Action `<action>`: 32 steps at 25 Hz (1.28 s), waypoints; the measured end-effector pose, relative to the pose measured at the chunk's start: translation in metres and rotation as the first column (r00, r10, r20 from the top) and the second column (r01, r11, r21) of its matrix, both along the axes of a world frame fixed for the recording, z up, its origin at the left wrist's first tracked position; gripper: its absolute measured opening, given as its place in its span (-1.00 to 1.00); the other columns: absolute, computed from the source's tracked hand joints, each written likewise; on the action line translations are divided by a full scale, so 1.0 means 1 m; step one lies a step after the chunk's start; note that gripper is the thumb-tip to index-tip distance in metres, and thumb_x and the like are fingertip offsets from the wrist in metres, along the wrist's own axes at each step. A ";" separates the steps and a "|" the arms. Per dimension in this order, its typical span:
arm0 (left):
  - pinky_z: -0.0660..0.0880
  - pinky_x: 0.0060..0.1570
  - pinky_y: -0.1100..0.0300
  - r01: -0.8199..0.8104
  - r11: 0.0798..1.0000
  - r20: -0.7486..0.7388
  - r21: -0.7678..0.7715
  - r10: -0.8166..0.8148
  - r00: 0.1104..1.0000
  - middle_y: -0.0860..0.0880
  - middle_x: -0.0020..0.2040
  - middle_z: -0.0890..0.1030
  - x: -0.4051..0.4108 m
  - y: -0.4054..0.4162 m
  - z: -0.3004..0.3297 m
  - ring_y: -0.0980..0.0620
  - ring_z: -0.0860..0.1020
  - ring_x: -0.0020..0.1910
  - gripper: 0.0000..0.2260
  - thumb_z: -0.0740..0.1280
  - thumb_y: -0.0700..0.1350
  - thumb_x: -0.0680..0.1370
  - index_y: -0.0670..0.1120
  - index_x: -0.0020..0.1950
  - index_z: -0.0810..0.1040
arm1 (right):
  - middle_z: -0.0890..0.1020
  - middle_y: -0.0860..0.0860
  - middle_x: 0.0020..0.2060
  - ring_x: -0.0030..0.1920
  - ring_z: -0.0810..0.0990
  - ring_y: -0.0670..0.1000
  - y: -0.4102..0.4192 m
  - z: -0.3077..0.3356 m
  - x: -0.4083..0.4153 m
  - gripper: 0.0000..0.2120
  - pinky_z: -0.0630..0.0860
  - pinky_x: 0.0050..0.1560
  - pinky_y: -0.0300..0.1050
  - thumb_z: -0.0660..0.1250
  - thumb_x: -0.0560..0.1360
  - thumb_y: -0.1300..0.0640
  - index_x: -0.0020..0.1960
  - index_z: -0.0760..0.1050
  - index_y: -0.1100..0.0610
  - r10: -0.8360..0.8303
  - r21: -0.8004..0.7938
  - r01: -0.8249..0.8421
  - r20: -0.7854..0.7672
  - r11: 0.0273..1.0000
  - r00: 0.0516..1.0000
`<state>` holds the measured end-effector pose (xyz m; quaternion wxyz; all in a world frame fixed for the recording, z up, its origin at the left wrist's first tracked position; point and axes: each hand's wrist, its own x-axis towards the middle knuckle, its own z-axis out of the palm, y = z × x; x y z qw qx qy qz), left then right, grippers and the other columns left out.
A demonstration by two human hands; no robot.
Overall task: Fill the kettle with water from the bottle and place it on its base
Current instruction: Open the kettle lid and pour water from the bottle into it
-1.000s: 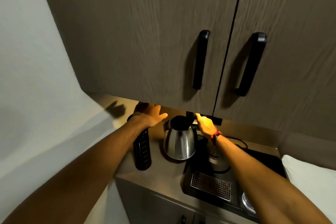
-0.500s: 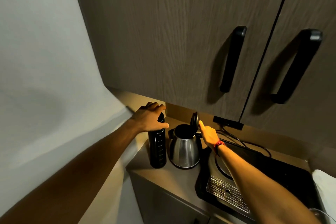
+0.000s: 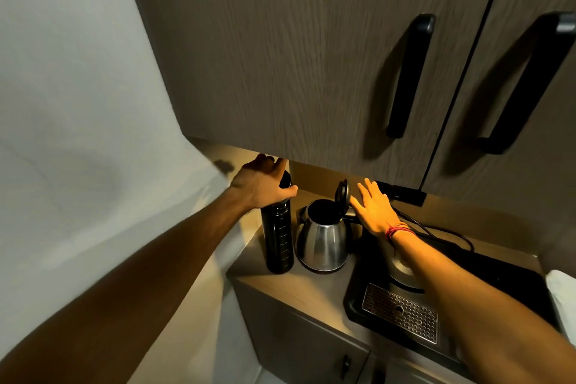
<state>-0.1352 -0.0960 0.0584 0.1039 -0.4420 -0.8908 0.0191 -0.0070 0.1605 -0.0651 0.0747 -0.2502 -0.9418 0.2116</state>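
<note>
A steel kettle (image 3: pixel 322 241) stands on the wooden counter (image 3: pixel 299 287) with its black lid (image 3: pixel 341 193) flipped upright, the mouth uncovered. Left of it, almost touching, stands a tall black bottle (image 3: pixel 278 241) with measuring marks. My left hand (image 3: pixel 263 185) is wrapped over the bottle's cap. My right hand (image 3: pixel 374 207) hovers flat with fingers spread just right of the raised lid, holding nothing. The kettle's round silver base (image 3: pixel 402 271) sits on a black tray (image 3: pixel 367 309) to the right, partly hidden by my right forearm.
Dark wood cabinet doors (image 3: pixel 311 56) with black handles (image 3: pixel 408 75) hang low over the counter. A perforated metal drip grate (image 3: pixel 402 312) lies in the tray's front. A black cord (image 3: pixel 442 231) runs along the back wall. A white cloth (image 3: pixel 564 296) sits at the far right.
My right hand has let go of the lid and opened flat beside it; the lid stays up. My left hand has settled more firmly on the bottle cap. The camera has shifted left.
</note>
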 end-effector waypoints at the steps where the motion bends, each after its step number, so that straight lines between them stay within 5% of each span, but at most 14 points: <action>1: 0.59 0.01 -0.03 0.103 0.994 -0.067 0.026 -0.102 0.993 -0.17 0.26 0.48 0.007 0.005 0.001 -0.15 0.52 0.19 -0.33 0.22 0.33 0.52 -0.09 0.43 0.20 | 0.10 0.15 0.58 0.58 0.02 0.16 0.000 0.000 0.000 -0.34 -0.04 0.54 0.19 -0.02 0.61 -0.20 0.57 0.05 0.17 0.009 0.028 -0.010 0.019 1.000 1.000; 3: 0.59 -0.10 0.01 0.320 0.947 -0.088 -0.019 -0.320 0.943 -0.15 0.13 0.52 0.029 0.018 -0.008 -0.11 0.51 0.11 -0.29 0.26 0.34 0.50 -0.11 0.44 0.19 | 0.02 0.12 0.60 0.59 -0.06 0.14 -0.001 0.000 0.000 -0.34 -0.09 0.55 0.21 -0.05 0.61 -0.20 0.58 -0.02 0.15 0.021 0.044 -0.023 0.054 0.999 0.998; 6: 0.52 -0.05 0.01 0.472 0.875 0.101 -0.113 -0.462 0.881 -0.17 0.09 0.56 0.061 0.035 -0.059 -0.12 0.47 0.12 -0.31 0.35 0.27 0.48 -0.14 0.42 0.27 | -0.08 0.09 0.60 0.60 -0.14 0.12 -0.003 0.001 0.000 -0.36 -0.11 0.56 0.22 -0.07 0.63 -0.16 0.58 -0.08 0.15 0.011 0.060 -0.018 0.110 0.998 0.994; 10: 0.51 0.02 -0.11 0.347 0.907 0.277 -0.236 -0.280 0.919 -0.26 0.16 0.55 0.082 0.026 -0.155 -0.24 0.42 0.22 -0.23 0.37 0.20 0.48 -0.18 0.51 0.17 | -0.10 0.10 0.60 0.59 -0.16 0.13 -0.006 0.003 0.003 -0.37 -0.10 0.55 0.25 -0.07 0.63 -0.14 0.58 -0.08 0.17 -0.016 0.100 0.002 0.140 0.995 0.990; 17: 0.52 0.11 -0.09 0.107 0.965 0.284 -0.240 -0.035 0.958 -0.24 0.29 0.41 0.097 0.016 -0.222 -0.28 0.48 0.21 -0.36 0.45 0.18 0.47 -0.13 0.36 0.28 | -0.11 0.12 0.60 0.59 -0.16 0.15 -0.005 0.001 0.002 -0.35 -0.09 0.54 0.25 -0.07 0.62 -0.15 0.58 -0.08 0.17 -0.027 0.117 0.007 0.168 0.993 0.985; 20: 0.51 -0.04 -0.04 0.146 0.986 0.024 -0.075 -0.145 0.989 -0.19 0.19 0.48 0.095 0.015 -0.211 -0.19 0.50 0.10 -0.33 0.22 0.42 0.49 -0.15 0.25 0.41 | -0.12 0.13 0.60 0.59 -0.16 0.16 -0.003 -0.001 0.003 -0.36 -0.08 0.54 0.27 -0.08 0.62 -0.15 0.58 -0.09 0.18 -0.030 0.134 0.006 0.175 0.991 0.984; 22: 0.47 -0.05 -0.01 0.252 0.948 -0.140 0.193 -0.228 0.964 -0.16 0.12 0.50 0.085 0.016 -0.177 -0.13 0.50 0.03 -0.37 0.18 0.40 0.53 -0.15 0.21 0.45 | -0.12 0.13 0.60 0.59 -0.16 0.15 -0.002 -0.003 0.002 -0.36 -0.08 0.54 0.27 -0.09 0.63 -0.15 0.58 -0.09 0.18 -0.026 0.129 0.003 0.173 0.992 0.985; 24: 0.43 0.03 0.05 0.176 0.843 -0.155 0.508 -0.111 0.982 -0.14 0.14 0.50 0.067 0.010 -0.137 -0.08 0.47 0.06 -0.40 0.28 0.35 0.51 -0.15 0.24 0.46 | -0.13 0.12 0.60 0.59 -0.17 0.14 -0.002 -0.004 0.000 -0.35 -0.09 0.55 0.26 -0.10 0.62 -0.16 0.58 -0.10 0.17 -0.020 0.119 0.000 0.166 0.993 0.986; 26: 0.40 0.15 0.09 -0.113 0.632 0.066 0.767 0.097 0.993 -0.11 0.21 0.48 0.044 -0.004 -0.125 -0.05 0.45 0.15 -0.32 0.41 0.36 0.40 -0.12 0.28 0.44 | -0.12 0.11 0.60 0.59 -0.17 0.14 -0.002 -0.005 0.000 -0.34 -0.11 0.54 0.25 -0.10 0.62 -0.19 0.58 -0.10 0.16 -0.027 0.106 0.011 0.151 0.994 0.988; 28: 0.45 0.24 -0.04 -0.369 0.457 0.343 0.810 0.141 0.929 -0.10 0.29 0.45 0.022 -0.018 -0.142 -0.09 0.43 0.24 -0.14 0.48 0.41 0.25 -0.08 0.35 0.36 | -0.13 0.11 0.60 0.59 -0.17 0.13 -0.002 -0.004 0.000 -0.34 -0.12 0.54 0.24 -0.11 0.62 -0.19 0.58 -0.10 0.17 -0.029 0.115 0.013 0.145 0.993 0.989; 32: 0.49 0.28 0.01 -0.633 0.506 0.779 0.586 -0.135 0.613 -0.04 0.35 0.49 0.002 -0.021 -0.168 -0.05 0.46 0.33 -0.05 0.68 0.14 0.16 0.02 0.43 0.32 | -0.15 0.14 0.59 0.59 -0.18 0.17 -0.001 -0.004 0.001 -0.36 -0.08 0.54 0.27 -0.08 0.63 -0.12 0.58 -0.12 0.18 -0.002 0.180 -0.034 0.198 0.983 0.980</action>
